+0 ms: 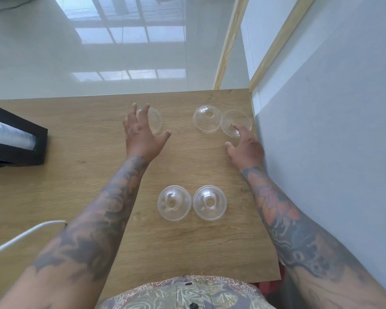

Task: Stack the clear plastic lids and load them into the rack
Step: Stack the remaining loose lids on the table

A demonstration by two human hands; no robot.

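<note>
Patterned shirt fabric [187, 293] fills the bottom of the view as a person leans over a wooden counter [76, 186] where five clear lids lie loose, none yet stacked. Two lids, one [174, 202] touching or nearly touching the other [210, 202], sit side by side on the counter's near half, directly ahead of the shirt. Toward the counter's far edge, the left hand [143, 132] hovers with fingers spread over a third lid [156, 121]; whether it touches the plastic cannot be told. At the counter's far right corner, the right hand [245, 146] lies with straight, relaxed fingers, one fingertip reaching onto a fourth lid [236, 122], which sits against a fifth [207, 118]. Neither hand grips anything. A black-framed rack [20, 139] stands at the counter's left edge with what looks like a sleeve of stacked lids already inside, though that is blurred. By this showing the job has barely begun: every lid on the counter is left to gather, nest and carry to the rack. A white cable [20, 238] crosses the counter's near left corner.
</note>
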